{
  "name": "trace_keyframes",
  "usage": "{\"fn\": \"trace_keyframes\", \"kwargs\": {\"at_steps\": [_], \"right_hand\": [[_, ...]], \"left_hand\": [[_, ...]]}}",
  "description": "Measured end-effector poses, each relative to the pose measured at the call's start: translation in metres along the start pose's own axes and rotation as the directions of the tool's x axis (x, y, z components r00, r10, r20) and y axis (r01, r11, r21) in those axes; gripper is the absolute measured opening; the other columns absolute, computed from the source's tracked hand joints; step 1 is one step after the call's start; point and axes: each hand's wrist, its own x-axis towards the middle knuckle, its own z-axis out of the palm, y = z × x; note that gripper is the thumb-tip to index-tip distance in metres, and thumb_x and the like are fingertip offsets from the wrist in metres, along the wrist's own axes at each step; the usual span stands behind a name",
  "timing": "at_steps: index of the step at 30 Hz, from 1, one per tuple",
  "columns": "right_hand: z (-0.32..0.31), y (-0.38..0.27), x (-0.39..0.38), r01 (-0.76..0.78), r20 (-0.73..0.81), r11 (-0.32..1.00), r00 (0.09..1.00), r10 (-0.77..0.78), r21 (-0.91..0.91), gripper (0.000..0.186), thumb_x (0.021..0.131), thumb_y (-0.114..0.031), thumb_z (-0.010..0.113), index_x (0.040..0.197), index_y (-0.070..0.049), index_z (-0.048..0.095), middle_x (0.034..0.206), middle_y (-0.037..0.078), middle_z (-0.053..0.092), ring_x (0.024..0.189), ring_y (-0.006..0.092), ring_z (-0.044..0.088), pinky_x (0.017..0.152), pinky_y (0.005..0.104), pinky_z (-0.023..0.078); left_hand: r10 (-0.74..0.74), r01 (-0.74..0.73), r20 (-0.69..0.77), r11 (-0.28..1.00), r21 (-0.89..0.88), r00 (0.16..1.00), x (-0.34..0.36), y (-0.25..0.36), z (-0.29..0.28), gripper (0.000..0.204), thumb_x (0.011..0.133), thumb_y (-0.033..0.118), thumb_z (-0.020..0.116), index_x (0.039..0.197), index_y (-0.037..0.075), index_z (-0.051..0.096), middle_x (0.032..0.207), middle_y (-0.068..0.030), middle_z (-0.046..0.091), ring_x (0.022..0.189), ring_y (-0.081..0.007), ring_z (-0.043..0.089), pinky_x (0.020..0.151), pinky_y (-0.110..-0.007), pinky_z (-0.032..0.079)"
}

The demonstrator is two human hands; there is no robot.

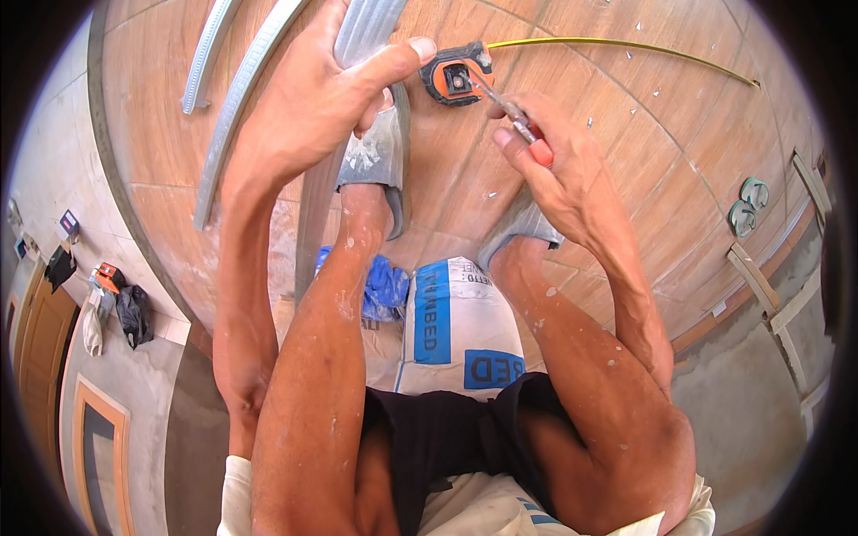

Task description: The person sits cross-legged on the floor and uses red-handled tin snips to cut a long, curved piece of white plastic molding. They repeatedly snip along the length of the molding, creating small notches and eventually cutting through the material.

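Observation:
My left hand (313, 112) is wrapped round a long grey metal profile (368, 29), its thumb stretched to the right. The profile runs down past my left foot, partly hidden by my hand and leg. In my right hand (563, 161) are metal snips (518, 118) with red grips, their tip pointing up and left. Just beyond that tip lies an orange and black tape measure (458, 79) on the floor, close to my left thumb. Its yellow blade (617, 43) is drawn out to the right.
Two more metal profiles (239, 98) lie at the left. Small metal scraps dot the wood-look tiles (536, 76). Between my legs are a paper sack (433, 313) and a blue plastic bag (386, 288). Green sandals (747, 205) and wooden strips (755, 277) are at the right.

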Motion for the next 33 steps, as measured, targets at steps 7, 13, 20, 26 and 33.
{"fn": "trace_keyframes", "kwargs": {"at_steps": [7, 13, 20, 26, 33], "right_hand": [[-0.026, -0.023, 0.025, -0.104, 0.158, 0.99, 0.98, 0.119, -0.097, 0.041, 0.108, -0.038, 0.064, 0.129, -0.003, 0.071, 0.092, 0.02, 0.07, 0.086, 0.0342, 0.065, 0.085, 0.0442, 0.052], [-0.023, -0.025, 0.032, -0.024, 0.12, 0.999, 0.992, 0.028, -0.036, 0.034, 0.106, -0.032, 0.064, 0.119, 0.0, 0.069, 0.086, 0.028, 0.068, 0.082, 0.0497, 0.065, 0.075, 0.0512, 0.051], [-0.024, -0.029, 0.036, -0.06, 0.169, 0.994, 0.983, 0.075, -0.092, 0.042, 0.109, -0.036, 0.064, 0.132, -0.002, 0.07, 0.097, 0.021, 0.071, 0.088, 0.0363, 0.063, 0.089, 0.0447, 0.052], [-0.023, -0.028, 0.035, -0.068, 0.154, 0.991, 0.984, 0.086, -0.116, 0.042, 0.108, -0.037, 0.064, 0.132, -0.002, 0.07, 0.1, 0.023, 0.073, 0.09, 0.0389, 0.065, 0.089, 0.0455, 0.052], [-0.019, -0.029, 0.032, -0.097, 0.131, 0.989, 0.985, 0.112, -0.11, 0.042, 0.108, -0.036, 0.065, 0.131, -0.001, 0.071, 0.101, 0.026, 0.073, 0.091, 0.0424, 0.067, 0.088, 0.047, 0.052]], "left_hand": [[-0.03, 0.052, 0.154, 0.989, -0.14, 0.988, 0.007, -0.005, -0.003, 0.045, 0.106, 0.043, 0.073, 0.075, 0.014, 0.056, 0.064, 0.0044, 0.046, 0.058, -0.0062, 0.049, 0.058, -0.026, 0.044], [-0.11, 0.143, 0.174, 0.972, -0.185, 0.978, 0.007, 0.008, 0.003, 0.049, 0.105, 0.051, 0.073, 0.077, 0.014, 0.056, 0.064, 0.0062, 0.045, 0.054, -0.0025, 0.042, 0.05, -0.023, 0.035], [-0.13, 0.148, 0.182, 0.985, -0.087, 0.975, 0.008, 0.006, 0.003, 0.053, 0.101, 0.057, 0.078, 0.079, 0.012, 0.061, 0.063, 0.0062, 0.047, 0.052, -0.002, 0.041, 0.048, -0.023, 0.032], [-0.106, 0.123, 0.179, 0.989, -0.086, 0.978, 0.011, 0.002, 0.004, 0.056, 0.097, 0.061, 0.08, 0.078, 0.012, 0.062, 0.063, 0.006, 0.049, 0.052, -0.002, 0.042, 0.047, -0.023, 0.031], [-0.116, 0.14, 0.206, 0.985, -0.104, 0.972, 0.009, 0.003, 0.005, 0.053, 0.097, 0.06, 0.081, 0.078, 0.016, 0.06, 0.062, 0.0076, 0.047, 0.052, -0.0009, 0.041, 0.047, -0.022, 0.031]]}}
